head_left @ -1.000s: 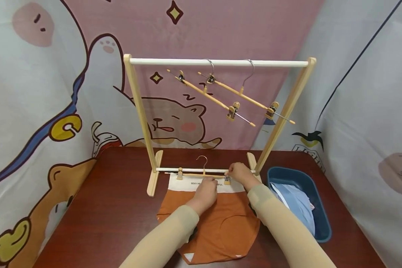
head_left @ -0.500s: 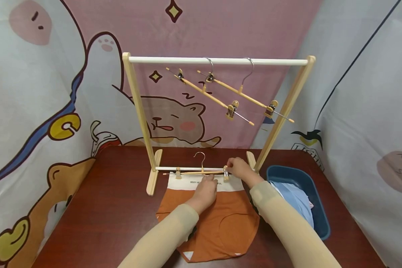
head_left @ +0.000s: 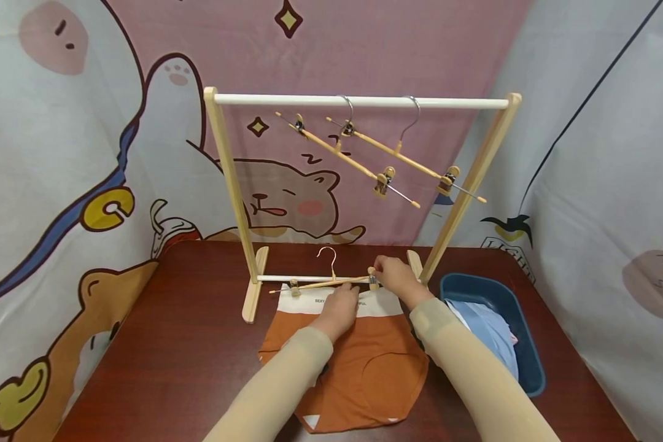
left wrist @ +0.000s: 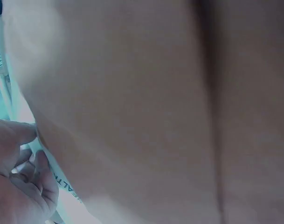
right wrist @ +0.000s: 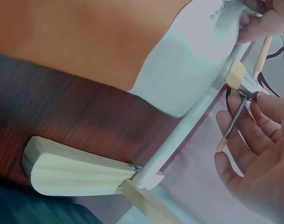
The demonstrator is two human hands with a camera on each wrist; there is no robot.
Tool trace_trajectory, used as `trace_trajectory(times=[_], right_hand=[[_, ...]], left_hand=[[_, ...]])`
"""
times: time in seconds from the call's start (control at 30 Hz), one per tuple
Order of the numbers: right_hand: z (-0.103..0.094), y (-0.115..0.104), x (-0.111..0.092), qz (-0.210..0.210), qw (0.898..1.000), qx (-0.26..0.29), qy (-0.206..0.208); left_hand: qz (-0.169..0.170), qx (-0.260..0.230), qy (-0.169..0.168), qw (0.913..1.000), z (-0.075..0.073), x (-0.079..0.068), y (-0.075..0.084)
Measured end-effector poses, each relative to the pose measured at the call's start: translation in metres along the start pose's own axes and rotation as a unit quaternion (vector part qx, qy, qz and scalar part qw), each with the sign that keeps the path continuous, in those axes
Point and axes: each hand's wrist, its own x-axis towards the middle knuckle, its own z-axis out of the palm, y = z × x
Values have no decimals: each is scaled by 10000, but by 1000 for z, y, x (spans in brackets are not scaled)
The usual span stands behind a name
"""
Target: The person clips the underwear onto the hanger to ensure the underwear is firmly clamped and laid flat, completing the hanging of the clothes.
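Orange underpants [head_left: 372, 368] with a white printed waistband [head_left: 387, 302] lie flat on the table, waistband toward the rack's lower bar. A clip hanger [head_left: 320, 284] lies along the waistband, its right end raised. Its left clip [head_left: 295, 288] is over the waistband's left part; whether it bites the cloth is unclear. My right hand [head_left: 398, 279] pinches the right clip [right wrist: 236, 74] between thumb and fingers; that clip is apart from the cloth. My left hand [head_left: 339, 310] pinches the waistband near its middle, seen also in the right wrist view [right wrist: 267, 21]. Blurred fabric fills most of the left wrist view.
A wooden rack [head_left: 232, 184] with a white top rail [head_left: 287, 99] stands behind the underpants. Two more clip hangers [head_left: 359, 164] [head_left: 414, 164] hang from the rail. A blue basin [head_left: 530, 344] holding light-blue cloth [head_left: 488, 331] stands at right on the brown table [head_left: 160, 356].
The right end of the hanger has risen, leaving the waistband, and its hook has shifted slightly left and up. My right hand has lifted with the clip; my left hand stays at the waistband.
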Motion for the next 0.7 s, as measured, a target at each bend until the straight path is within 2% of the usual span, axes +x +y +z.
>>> trace_trajectory(times=[0.23,0.4,0.5,0.6,0.7], right_hand=[[1,1,1,102,9995,75,-290],[1,3,2,101,9995,172,-253],[1,4,1,48,9995,241,-201],[2,4,1,11,9994,297,-189],[2,5,1,-27,9991,374,-197]], left_hand=[[-57,-266,450,9986,1,0,0],[-54,-632,731,9953,0,2,5],[-128,-926,634,9936,-2,4,9],[-354,-1148,403,9919,-6,5,12],[-688,-1090,133,9916,-8,6,15]])
